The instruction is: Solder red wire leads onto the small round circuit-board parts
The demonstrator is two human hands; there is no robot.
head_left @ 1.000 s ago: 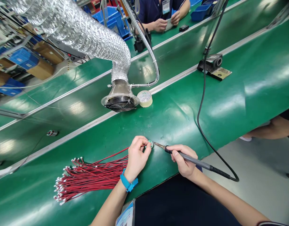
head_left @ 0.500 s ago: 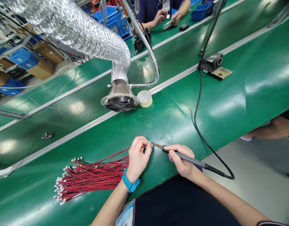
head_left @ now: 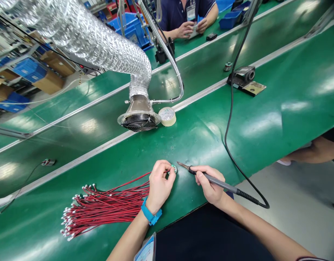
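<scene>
Between the fingertips of my left hand (head_left: 162, 181) is a small round green circuit board (head_left: 173, 169). A red wire reaches the same fingers from the left. My right hand (head_left: 210, 183) is closed round the grey handle of a soldering iron (head_left: 221, 183). The iron's tip points left and stands a little apart from the board. Beside and partly behind my left wrist, which wears a blue band (head_left: 151, 214), a bundle of red and black wires (head_left: 109, 206) with white connectors lies on the green bench (head_left: 199, 145).
A fume duct (head_left: 101, 40) with a fan hangs over the bench, beside a tape roll (head_left: 167, 116). An iron stand (head_left: 245, 79) sits at the back right, its cable looping down. Small cylindrical parts lie on the belt (head_left: 90, 125). A person sits opposite.
The iron's tip has come away from the board, which shows more clearly. On the belt, the left cylindrical part has shifted left and another shows near the stand. The person opposite has moved their hands together.
</scene>
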